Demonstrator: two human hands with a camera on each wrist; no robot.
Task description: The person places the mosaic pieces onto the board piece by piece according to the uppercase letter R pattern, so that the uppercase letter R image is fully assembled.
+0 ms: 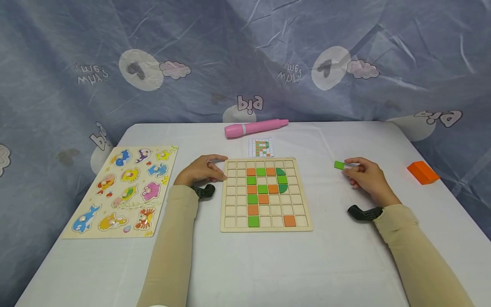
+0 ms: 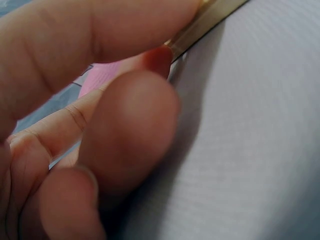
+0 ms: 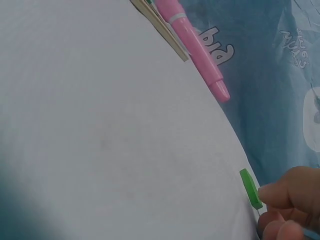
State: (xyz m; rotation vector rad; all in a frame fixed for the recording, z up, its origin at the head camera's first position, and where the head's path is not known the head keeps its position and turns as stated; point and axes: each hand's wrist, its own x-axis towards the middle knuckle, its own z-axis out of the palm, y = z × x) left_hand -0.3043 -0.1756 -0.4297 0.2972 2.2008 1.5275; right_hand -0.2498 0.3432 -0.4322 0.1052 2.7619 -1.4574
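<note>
A wooden grid board [image 1: 234, 210] lies mid-table, with orange and green pieces set in its cells in a shape like a letter R. My left hand [image 1: 202, 170] rests at the board's upper left edge, fingertips touching the rim; the left wrist view shows the fingers [image 2: 127, 115] close up and blurred. Right of the board, my right hand [image 1: 366, 177] pinches a small green square tile [image 1: 339, 165] between thumb and fingers. The right wrist view shows the tile [image 3: 251, 189] edge-on at the fingertips. Behind the board lies a small card [image 1: 261, 147] printed with a similar pattern.
A pink pen-shaped thing [image 1: 256, 128] lies at the table's back edge. On the left is a picture board [image 1: 126, 194] with sea animals. An orange block [image 1: 423, 172] sits at the right edge. A printed blue-grey cloth [image 1: 215, 51] hangs behind the table.
</note>
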